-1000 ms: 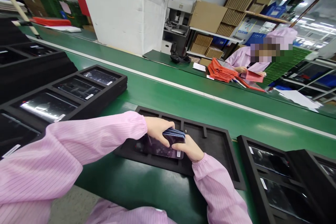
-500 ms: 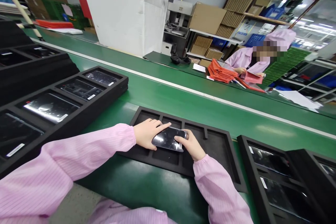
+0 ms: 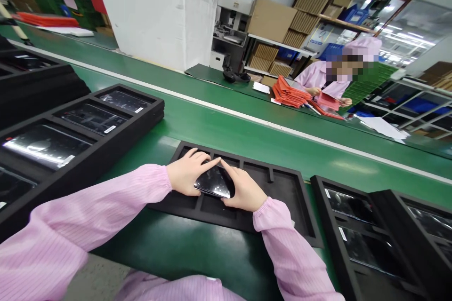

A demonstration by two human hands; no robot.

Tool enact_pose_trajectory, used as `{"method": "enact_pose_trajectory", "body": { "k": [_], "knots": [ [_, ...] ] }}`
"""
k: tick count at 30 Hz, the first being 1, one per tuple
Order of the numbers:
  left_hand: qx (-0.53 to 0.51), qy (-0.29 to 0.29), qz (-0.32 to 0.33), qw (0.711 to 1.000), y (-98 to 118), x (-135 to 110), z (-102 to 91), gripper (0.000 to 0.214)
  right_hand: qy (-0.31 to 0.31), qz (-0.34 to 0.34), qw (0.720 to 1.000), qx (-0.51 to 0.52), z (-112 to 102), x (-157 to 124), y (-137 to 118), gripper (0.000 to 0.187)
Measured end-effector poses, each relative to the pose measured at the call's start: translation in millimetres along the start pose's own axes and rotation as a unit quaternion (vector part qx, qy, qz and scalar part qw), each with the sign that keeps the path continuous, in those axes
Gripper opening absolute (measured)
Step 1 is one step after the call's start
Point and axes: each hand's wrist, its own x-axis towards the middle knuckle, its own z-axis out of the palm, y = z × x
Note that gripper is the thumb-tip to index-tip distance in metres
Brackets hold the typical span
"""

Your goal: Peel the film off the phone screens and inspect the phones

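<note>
A glossy black phone screen [image 3: 214, 182] is held flat between my two hands, over a black foam tray [image 3: 300, 214]. My left hand [image 3: 187, 172] grips its left end, thumb at the near edge and fingers at the far edge. Around the right end, my right hand [image 3: 243, 186] is closed in the same way, its forefinger meeting the left one at the far edge. Below the hands, the tray's visible compartments are bare black foam. Whether the screen touches the tray's dividers I cannot tell.
Stacked foam trays [image 3: 141, 124] with labelled dark screens stand at left. More filled trays [image 3: 319, 197] lie at right. Across the green bench [image 3: 226, 124], a co-worker [image 3: 323, 77] handles a red sheet beside a pile of orange-red pouches [image 3: 289, 94]. A white pillar [image 3: 155, 14] rises behind.
My right hand has gone from pinching the screen's right end to wrapping around it, fingers at the far edge. The clear strip at that end no longer shows. The whole view has shifted slightly.
</note>
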Motion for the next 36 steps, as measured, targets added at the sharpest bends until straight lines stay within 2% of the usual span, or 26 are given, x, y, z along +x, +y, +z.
{"method": "enact_pose_trajectory", "body": {
  "k": [3, 6, 9, 11, 14, 18, 20, 22, 25, 30, 33, 36],
  "knots": [
    [-0.045, 0.034, -0.037, 0.998, -12, -13, 6.1, 0.114, 0.030, 0.006, 1.000, 0.004, -5, -10, 8, 0.105],
    [-0.127, 0.049, -0.053, 0.989, -22, -21, 15.5, 0.120, 0.072, 0.045, 0.996, 0.023, -16, -27, 11, 0.104],
    [-0.165, 0.034, -0.047, 0.985, -24, -21, 20.8, 0.116, 0.126, 0.162, 0.978, 0.022, -32, -50, 10, 0.102],
    [-0.146, 0.008, -0.049, 0.988, -20, -18, 21.4, 0.111, 0.151, 0.284, 0.947, 0.005, -40, -70, 9, 0.101],
    [-0.104, -0.030, -0.046, 0.993, -12, -11, 22.5, 0.106, 0.183, 0.441, 0.878, -0.028, -45, -100, 8, 0.096],
    [-0.071, -0.047, -0.028, 0.996, -3, 2, 30.1, 0.105, 0.219, 0.568, 0.787, -0.095, -36, -129, 15, 0.091],
    [-0.067, -0.046, -0.024, 0.996, 1, 8, 34.1, 0.104, 0.225, 0.595, 0.761, -0.128, -29, -134, 20, 0.089],
    [-0.065, -0.037, -0.026, 0.997, 4, 12, 36.5, 0.098, 0.225, 0.594, 0.759, -0.145, -20, -134, 26, 0.086],
    [-0.066, -0.013, -0.029, 0.997, 5, 15, 37.0, 0.078, 0.233, 0.577, 0.770, -0.143, -10, -130, 33, 0.079],
    [-0.090, 0.015, -0.004, 0.996, -2, 15, 33.5, 0.065, 0.315, 0.523, 0.772, -0.175, -7, -121, 25, 0.075],
    [-0.097, 0.048, 0.007, 0.994, -10, 12, 30.0, 0.065, 0.279, 0.502, 0.808, -0.131, -8, -109, 8, 0.072],
    [-0.098, 0.108, -0.002, 0.989, -20, 6, 26.7, 0.070, 0.223, 0.460, 0.853, -0.106, 1, -91, -5, 0.068]
  ]
}}
